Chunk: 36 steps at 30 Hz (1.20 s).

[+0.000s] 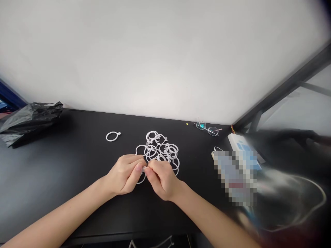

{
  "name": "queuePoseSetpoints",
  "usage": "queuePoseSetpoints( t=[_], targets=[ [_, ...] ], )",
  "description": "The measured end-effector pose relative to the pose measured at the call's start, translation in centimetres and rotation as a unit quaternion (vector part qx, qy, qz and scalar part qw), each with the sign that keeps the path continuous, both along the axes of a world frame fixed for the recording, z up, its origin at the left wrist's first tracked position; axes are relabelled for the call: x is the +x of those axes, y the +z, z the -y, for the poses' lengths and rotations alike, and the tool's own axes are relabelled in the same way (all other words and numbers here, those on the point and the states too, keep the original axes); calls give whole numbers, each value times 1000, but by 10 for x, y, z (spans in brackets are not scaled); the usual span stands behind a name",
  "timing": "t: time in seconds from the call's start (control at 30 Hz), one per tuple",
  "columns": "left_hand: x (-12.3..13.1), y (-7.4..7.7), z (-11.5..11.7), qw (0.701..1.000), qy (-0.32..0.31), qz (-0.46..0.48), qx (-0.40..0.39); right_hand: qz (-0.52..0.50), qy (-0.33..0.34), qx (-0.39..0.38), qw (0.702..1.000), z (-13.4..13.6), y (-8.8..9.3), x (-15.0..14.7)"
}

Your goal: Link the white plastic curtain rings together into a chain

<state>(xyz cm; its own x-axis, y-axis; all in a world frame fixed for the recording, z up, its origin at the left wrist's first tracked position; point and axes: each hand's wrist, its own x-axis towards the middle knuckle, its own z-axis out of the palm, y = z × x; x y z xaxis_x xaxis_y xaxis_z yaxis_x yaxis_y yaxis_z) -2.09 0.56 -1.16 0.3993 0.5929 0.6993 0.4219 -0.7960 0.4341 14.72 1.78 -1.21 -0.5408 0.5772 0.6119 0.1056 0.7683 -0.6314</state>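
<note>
My left hand (128,175) and my right hand (163,179) meet over the front of the black table, fingers curled and thumbs pressed in. Between them they pinch a white plastic ring (141,178), whose lower curve hangs below the fingertips. The joint of that ring is mostly covered by my fingers. Just behind my hands lies a loose pile of white rings (172,150), several of them with small clasps and overlapping one another. One separate white ring (112,136) with a rounded knob rests flat to the left of the pile.
A black plastic bag (31,120) sits at the far left of the table (85,162). Eyeglasses (207,128) lie near the wall at the back right. To the right are a white box (243,148), a pixelated object (235,179) and a white cable (320,189).
</note>
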Motion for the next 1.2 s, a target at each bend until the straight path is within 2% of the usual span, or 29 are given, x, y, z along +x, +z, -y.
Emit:
queuePoseSetpoints(
  t=[0.2,0.3,0.37,0.47,0.57,0.73,0.8,1.2],
  targets=[
    [-1,2,-2,999,3,-39,-18,13,4,-39,999,-3,-7,-1],
    [-9,6,-9,995,37,-91,0,-7,-19,-26,999,-5,-6,1],
    [-20,10,-17,987,99,-123,9,-32,-48,-10,998,-5,-4,4],
    [-41,11,-35,959,248,-136,4,-70,-94,5,993,-7,0,9],
    [-60,1,-52,935,324,-145,-25,-81,-113,14,990,-11,1,11],
    [-70,-31,-71,932,321,-136,-100,-70,-107,22,992,-15,-2,11],
    [-70,-38,-74,932,316,-134,-117,-66,-103,25,992,-15,-3,11],
    [-76,-45,-75,936,276,-184,-117,-47,-103,35,993,-15,-3,11]
  ],
)
